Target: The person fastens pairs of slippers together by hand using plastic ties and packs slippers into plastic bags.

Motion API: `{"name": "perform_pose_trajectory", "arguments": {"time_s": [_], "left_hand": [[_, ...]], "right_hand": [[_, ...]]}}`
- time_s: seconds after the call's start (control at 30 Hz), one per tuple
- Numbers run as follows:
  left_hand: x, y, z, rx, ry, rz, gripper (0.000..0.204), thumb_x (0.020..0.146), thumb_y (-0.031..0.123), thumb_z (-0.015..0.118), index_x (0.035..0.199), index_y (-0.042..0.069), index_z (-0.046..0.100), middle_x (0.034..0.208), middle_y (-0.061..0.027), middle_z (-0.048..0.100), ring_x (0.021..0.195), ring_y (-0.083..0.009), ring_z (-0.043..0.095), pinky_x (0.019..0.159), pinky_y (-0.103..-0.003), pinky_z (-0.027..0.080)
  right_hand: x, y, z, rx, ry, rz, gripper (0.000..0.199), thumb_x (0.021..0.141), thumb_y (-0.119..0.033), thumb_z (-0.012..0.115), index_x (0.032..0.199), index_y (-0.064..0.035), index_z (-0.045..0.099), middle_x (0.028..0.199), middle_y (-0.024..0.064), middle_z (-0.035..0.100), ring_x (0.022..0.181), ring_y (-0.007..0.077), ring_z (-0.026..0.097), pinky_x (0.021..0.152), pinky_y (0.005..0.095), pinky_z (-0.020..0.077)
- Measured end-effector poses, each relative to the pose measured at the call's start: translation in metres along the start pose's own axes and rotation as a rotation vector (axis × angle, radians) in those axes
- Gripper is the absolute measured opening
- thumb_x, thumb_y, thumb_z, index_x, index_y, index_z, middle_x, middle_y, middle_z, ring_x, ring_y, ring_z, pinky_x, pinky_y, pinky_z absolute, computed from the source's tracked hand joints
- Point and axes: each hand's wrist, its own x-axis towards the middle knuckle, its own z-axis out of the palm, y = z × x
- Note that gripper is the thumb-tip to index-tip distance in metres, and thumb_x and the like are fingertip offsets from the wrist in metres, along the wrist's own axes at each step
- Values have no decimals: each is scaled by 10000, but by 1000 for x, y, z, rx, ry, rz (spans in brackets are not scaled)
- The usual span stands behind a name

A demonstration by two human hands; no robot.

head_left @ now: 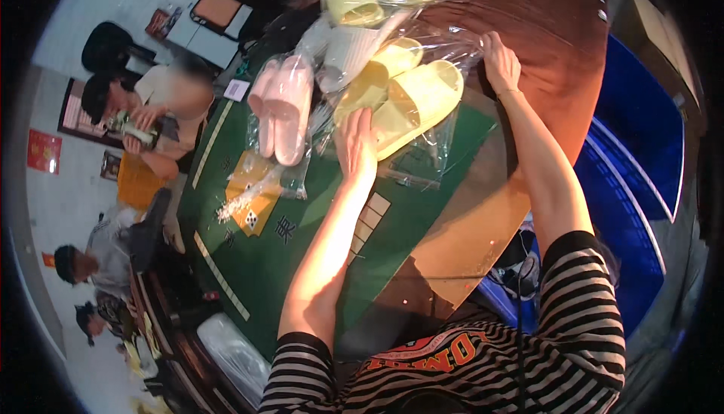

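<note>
Green felt covers the game table point(249, 256), with a brown board past its far right edge. Near the table's far edge a pair of yellow slippers point(411, 97) lies in a clear plastic bag point(441, 52), long axis slanting far-right. The left hand point(354, 146) rests flat and open on the heels; the right hand point(500, 63) pinches the bag's far end.

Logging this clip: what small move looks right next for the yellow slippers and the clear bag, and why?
Probably push the yellow slippers deeper into the clear bag: the left hand rests on their heel end, and the right hand grips the plastic at the far side.
</note>
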Motion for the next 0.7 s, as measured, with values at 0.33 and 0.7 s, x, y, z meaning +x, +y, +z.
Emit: {"name": "perform_pose_trajectory", "arguments": {"time_s": [0.33,0.7], "left_hand": [[44,6,47,7,-149,-137,525,744,122,710,1231,64,523,1263,-111,514,1180,-304,475,962,-444,388],[48,16,43,1,-138,-245,428,809,164,657,1209,85,528,1271,-82,500,1202,-286,454,946,-461,377]], "right_hand": [[-15,-28,-10,-322,-170,-585,522,842,-200,570,1339,-304,453,936,112,519,723,272,637,576,377,534],[-18,-50,2,108,-357,-722,310,841,-122,540,1126,-172,650,1026,106,641,859,307,637,741,372,512]]}}
